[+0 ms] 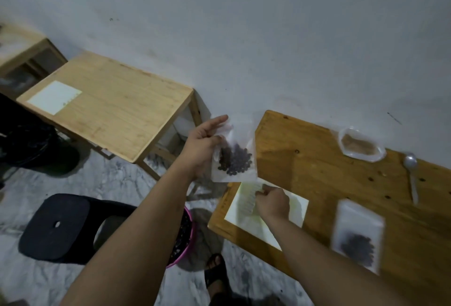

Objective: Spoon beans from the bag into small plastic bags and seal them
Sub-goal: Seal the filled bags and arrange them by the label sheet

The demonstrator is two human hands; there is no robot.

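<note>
Grey-white wall (268, 25) and marbled grey floor (117, 179) surround our orange-brown wooden tabletop (341, 183). Our left fingers (217, 120) pinch a small clear plastic bag of dark beans (234, 161), the left hand (201, 146) holding it in the air just off the tabletop's left edge. Our right fingers (262, 190) are curled tight on a pale plastic piece (247, 199), too blurred to identify, with the right hand (273, 202) over a white paper sheet (296, 208) at the tabletop's near-left corner. Farther right on the tabletop lies a second clear bag of dark beans (357, 235); toward its far edge lie a metal spoon (411, 171) and an open clear bag of brown contents (358, 147). On the floor left of the tabletop stands a pink basin (192, 235).
</note>
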